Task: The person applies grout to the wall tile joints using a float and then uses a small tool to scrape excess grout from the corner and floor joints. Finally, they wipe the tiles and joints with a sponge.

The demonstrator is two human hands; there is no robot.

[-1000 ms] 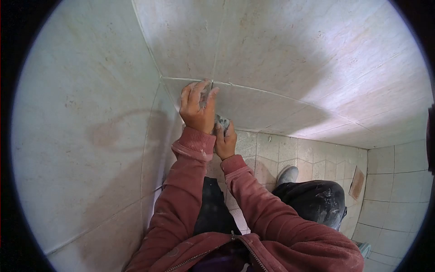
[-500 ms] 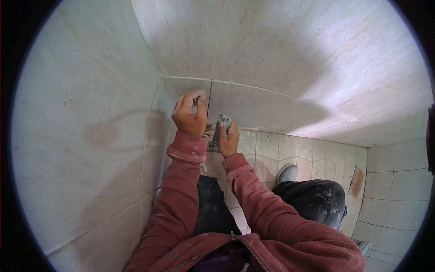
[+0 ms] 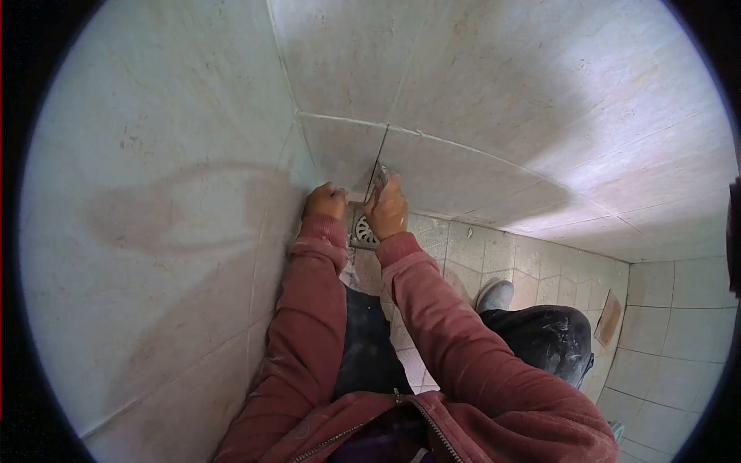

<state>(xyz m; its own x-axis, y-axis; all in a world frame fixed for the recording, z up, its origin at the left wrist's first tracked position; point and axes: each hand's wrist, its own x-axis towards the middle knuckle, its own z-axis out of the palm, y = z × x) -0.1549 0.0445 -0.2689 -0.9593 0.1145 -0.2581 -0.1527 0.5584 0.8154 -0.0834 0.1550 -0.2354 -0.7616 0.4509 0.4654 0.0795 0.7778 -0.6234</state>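
Observation:
My right hand grips a small, flat grey piece smeared with a pale paste, too little of it showing to tell its kind. Its edge is at the dark upright joint between two wall tiles. My left hand is closed, low in the corner to the left of that joint. Whitish matter shows at its fingertips, but what it holds, if anything, I cannot make out. Just below and between both hands lies a round slotted floor drain, partly covered by my right hand.
Tiled walls rise close on the left and ahead. My grey boot stands on the tiled floor. A brown flat piece is on the floor at the right, beside another tiled wall.
My left hand has dropped from the wall toward the floor corner, its fingers curling tighter. My right hand has turned and brought the grey piece up to the dark joint. The view has shifted slightly.

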